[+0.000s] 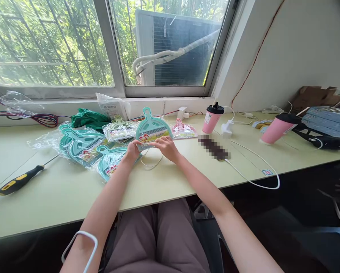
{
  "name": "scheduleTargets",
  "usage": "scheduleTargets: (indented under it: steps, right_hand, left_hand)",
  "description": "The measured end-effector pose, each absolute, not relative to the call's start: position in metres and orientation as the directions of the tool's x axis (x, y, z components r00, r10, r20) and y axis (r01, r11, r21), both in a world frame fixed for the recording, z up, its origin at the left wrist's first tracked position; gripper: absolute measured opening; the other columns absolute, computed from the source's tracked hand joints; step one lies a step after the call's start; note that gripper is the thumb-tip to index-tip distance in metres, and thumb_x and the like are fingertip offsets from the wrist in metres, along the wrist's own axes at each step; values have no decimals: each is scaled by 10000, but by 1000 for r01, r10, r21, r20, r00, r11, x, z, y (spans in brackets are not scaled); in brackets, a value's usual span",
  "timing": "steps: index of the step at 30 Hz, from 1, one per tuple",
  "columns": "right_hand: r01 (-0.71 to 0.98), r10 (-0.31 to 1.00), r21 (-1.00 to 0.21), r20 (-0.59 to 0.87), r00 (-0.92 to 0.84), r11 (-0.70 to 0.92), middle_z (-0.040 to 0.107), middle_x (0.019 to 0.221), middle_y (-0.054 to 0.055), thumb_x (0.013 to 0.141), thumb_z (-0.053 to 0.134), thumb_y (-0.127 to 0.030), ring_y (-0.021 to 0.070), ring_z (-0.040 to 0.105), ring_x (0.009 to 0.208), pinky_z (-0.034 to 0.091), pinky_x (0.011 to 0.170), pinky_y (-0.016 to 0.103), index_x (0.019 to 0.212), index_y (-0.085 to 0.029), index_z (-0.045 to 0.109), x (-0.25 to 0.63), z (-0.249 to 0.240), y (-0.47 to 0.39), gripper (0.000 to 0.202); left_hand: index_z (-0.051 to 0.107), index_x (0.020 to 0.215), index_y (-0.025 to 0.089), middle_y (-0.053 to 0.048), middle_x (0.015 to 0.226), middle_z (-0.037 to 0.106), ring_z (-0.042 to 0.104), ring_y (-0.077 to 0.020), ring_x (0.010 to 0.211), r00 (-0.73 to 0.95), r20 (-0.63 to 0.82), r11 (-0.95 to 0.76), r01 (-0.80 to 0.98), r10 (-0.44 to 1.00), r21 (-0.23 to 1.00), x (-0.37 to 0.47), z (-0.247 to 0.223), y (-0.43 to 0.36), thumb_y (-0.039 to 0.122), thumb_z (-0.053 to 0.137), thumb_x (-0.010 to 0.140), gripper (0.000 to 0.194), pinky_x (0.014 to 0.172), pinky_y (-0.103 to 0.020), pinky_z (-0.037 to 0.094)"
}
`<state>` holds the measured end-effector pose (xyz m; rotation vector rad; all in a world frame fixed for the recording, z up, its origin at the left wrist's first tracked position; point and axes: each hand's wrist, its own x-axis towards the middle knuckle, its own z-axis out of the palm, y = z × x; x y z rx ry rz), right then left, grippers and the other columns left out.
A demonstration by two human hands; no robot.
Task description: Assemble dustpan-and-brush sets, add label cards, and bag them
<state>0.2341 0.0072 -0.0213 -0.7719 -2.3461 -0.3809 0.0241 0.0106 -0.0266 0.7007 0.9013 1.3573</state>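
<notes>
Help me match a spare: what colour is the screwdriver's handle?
The screwdriver's handle is black with yellow patches, clearest in the head view.

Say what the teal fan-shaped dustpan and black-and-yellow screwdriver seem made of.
Dustpan: probably smooth moulded plastic, from its even colour and rounded edges.
Screwdriver: plastic or rubber handle, its soft sheen leaving both open; thin, straight grey shaft suggests metal.

Two pink cups [209, 121], one screwdriver [21, 180], at least five dustpans [151, 123]
</notes>
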Motion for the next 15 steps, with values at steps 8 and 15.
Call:
scheduleTargets:
  steps: [8, 15]
  right_hand:
    - [518, 317, 169, 622, -716, 839, 684, 981, 60, 967, 447, -100, 176, 568, 919, 425, 822, 314, 1186, -232, 668, 226, -22, -1, 338]
    - [683, 499, 48, 645, -578, 729, 706, 988, 57, 977, 469, -172, 172, 607, 896, 411, 713, 281, 1080, -235, 713, 230, -23, -2, 272]
  left_hand:
    - [674, 956, 80, -111, 824, 725, 700, -238, 831, -58, -137, 82, -556, 989, 827, 23, -4, -3, 261, 547, 878, 234, 757, -352, 578]
    - [654, 1052, 100, -84, 840, 728, 701, -220, 822, -144, -106, -3, -604, 984, 797, 20, -11, -1, 186, 575, 857, 228, 827, -365, 569]
